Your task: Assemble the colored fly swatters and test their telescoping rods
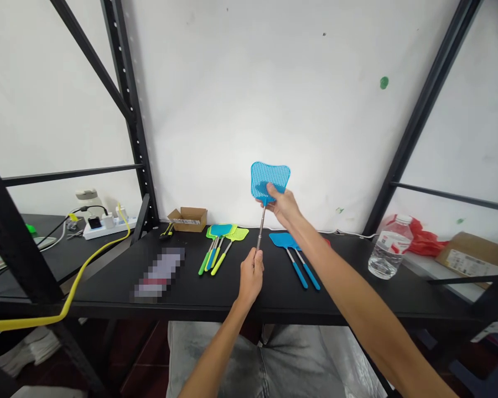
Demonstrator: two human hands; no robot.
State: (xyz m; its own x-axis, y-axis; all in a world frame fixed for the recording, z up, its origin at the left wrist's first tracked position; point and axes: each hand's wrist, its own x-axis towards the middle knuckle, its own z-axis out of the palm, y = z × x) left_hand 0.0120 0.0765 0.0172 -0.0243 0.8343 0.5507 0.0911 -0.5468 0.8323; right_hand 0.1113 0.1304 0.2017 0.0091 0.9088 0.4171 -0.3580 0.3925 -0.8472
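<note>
A blue fly swatter (270,176) with a perforated head and a metal rod stands upright above the table. My left hand (251,275) is closed around its lower end, hiding the grip. At the base of the head, my right hand (283,205) pinches it, thumb in front. To the left on the table lies a bunch of green, yellow-green and blue fly swatters (221,229), heads away from me. Right of my hands lie blue fly swatters (283,239), partly covered by my right forearm.
The black table (120,282) carries a small open cardboard box (187,220), a blurred flat item (160,273) and a water bottle (390,251). A yellow cable (81,271) crosses at left near a power strip (110,226). Black shelf posts (425,110) flank the table.
</note>
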